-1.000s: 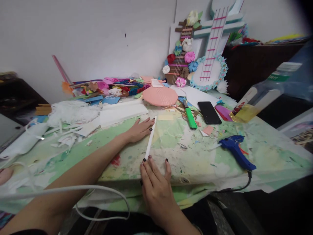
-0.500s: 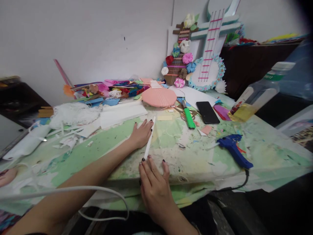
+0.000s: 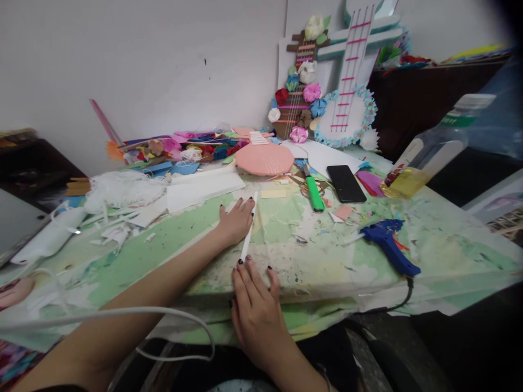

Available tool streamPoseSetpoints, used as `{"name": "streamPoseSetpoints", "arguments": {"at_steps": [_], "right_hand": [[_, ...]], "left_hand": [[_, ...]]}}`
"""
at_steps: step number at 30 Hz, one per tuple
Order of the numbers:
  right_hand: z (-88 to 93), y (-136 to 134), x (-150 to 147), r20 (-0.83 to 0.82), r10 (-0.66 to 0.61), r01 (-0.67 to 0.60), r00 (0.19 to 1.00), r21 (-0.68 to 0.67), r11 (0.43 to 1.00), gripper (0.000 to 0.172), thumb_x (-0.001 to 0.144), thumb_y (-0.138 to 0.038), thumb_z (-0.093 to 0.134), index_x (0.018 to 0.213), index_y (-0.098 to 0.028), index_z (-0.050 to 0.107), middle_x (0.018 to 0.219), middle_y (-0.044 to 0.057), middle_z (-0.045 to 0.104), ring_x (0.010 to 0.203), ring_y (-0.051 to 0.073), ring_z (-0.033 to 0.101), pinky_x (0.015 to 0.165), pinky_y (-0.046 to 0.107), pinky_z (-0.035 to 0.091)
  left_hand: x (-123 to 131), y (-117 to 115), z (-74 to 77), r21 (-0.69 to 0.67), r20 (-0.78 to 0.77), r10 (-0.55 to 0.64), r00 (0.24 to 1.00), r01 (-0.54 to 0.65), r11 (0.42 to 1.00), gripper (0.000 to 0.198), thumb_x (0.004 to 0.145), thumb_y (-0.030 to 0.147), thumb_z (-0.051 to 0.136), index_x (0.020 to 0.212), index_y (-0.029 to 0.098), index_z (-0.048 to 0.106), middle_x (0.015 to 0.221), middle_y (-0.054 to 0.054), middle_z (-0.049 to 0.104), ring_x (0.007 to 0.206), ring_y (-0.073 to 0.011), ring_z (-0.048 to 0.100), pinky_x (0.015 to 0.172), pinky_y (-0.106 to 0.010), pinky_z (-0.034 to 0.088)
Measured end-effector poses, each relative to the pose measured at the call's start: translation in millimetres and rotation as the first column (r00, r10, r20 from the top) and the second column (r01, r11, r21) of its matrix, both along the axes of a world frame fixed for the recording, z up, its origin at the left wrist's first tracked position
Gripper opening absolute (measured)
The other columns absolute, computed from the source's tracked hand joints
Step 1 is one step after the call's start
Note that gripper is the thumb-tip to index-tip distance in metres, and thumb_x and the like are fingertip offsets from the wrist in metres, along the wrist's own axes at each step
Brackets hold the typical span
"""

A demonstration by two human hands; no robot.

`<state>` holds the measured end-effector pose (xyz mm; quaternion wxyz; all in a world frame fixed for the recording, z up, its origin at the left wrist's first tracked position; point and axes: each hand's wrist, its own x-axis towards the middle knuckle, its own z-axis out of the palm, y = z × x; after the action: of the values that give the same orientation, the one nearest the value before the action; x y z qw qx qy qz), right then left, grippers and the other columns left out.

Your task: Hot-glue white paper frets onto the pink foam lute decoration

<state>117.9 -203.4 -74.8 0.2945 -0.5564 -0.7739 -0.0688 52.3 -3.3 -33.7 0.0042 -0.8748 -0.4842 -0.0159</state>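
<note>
A thin white paper roll (image 3: pixel 247 243) lies on the stained green table cover (image 3: pixel 327 256), pointing away from me. My left hand (image 3: pixel 236 222) rests flat against its far part, fingers stretched out. Closer to the table's front edge, my right hand (image 3: pixel 256 305) lies with spread fingers, fingertips on the roll's near end. Beyond the roll are a small cream paper strip (image 3: pixel 273 194) and a pink paper-covered instrument body (image 3: pixel 265 160) with white strings. A green utility knife (image 3: pixel 314 191) lies to the right.
A blue glue gun (image 3: pixel 386 242), black phone (image 3: pixel 346 183) and bottle of yellow liquid (image 3: pixel 429 152) are on the right. Decorated model guitars (image 3: pixel 347 114) lean on the wall. White string (image 3: pixel 126 188) heaps at left; a white cable (image 3: pixel 180 313) crosses above my left forearm. Another person's hand (image 3: pixel 16 293) shows far left.
The camera view has shifted slightly. Both hands stay on the white paper roll in nearly the same pose.
</note>
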Motion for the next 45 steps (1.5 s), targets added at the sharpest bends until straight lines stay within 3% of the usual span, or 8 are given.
{"name": "streamPoseSetpoints", "arguments": {"at_steps": [10,20,28,40,45], "right_hand": [[-13.9,-6.5,-7.3,-0.038,-0.069,0.07,0.997,0.025,0.997,0.045,0.093,-0.022,0.038,0.136,-0.008,0.042,0.145,0.009,0.037,0.139,0.021,0.019,0.11,0.041,0.007],[4.7,0.4,-15.8,-0.024,-0.142,0.142,0.99,-0.03,0.989,0.047,0.093,-0.03,0.038,0.136,-0.012,0.043,0.143,0.013,0.04,0.137,0.026,0.024,0.101,0.046,0.017],[1.3,0.8,-14.9,-0.054,-0.148,0.148,0.988,-0.006,0.989,0.045,0.093,-0.028,0.04,0.134,-0.011,0.045,0.141,0.012,0.043,0.134,0.027,0.028,0.101,0.044,0.017],[-1.1,-0.3,-13.9,-0.061,-0.135,0.137,0.989,0.02,0.99,0.045,0.093,-0.028,0.04,0.133,-0.009,0.047,0.14,0.012,0.045,0.133,0.027,0.029,0.101,0.043,0.017],[-2.3,-0.5,-15.1,-0.061,-0.145,0.146,0.988,0.007,0.989,0.046,0.093,-0.028,0.04,0.135,-0.011,0.044,0.142,0.012,0.043,0.134,0.027,0.027,0.101,0.043,0.017]], "left_hand": [[3.0,2.0,1.2,-0.03,-0.026,0.013,1.0,-0.014,0.999,0.05,0.092,0.025,0.019,0.141,0.023,0.025,0.152,-0.004,0.022,0.139,-0.0267,0.018,0.099,-0.071,0.023],[2.7,0.2,0.8,-0.027,0.005,0.014,1.0,-0.014,1.0,0.05,0.091,0.024,0.02,0.141,0.024,0.025,0.151,-0.003,0.024,0.139,-0.0261,0.019,0.1,-0.07,0.022],[2.7,-4.4,0.4,-0.003,0.058,0.014,0.998,-0.014,1.0,0.048,0.092,0.022,0.019,0.139,0.022,0.028,0.15,-0.004,0.027,0.139,-0.0255,0.02,0.101,-0.07,0.021],[10.7,-7.3,0.5,0.005,0.019,0.048,0.999,-0.048,0.999,0.05,0.09,0.02,0.021,0.139,0.019,0.028,0.15,-0.007,0.026,0.138,-0.0266,0.021,0.099,-0.07,0.026],[3.6,-2.6,1.6,-0.03,0.073,0.011,0.997,-0.009,1.0,0.049,0.092,0.023,0.018,0.14,0.022,0.026,0.15,-0.005,0.028,0.139,-0.025,0.02,0.103,-0.065,0.021]]}}
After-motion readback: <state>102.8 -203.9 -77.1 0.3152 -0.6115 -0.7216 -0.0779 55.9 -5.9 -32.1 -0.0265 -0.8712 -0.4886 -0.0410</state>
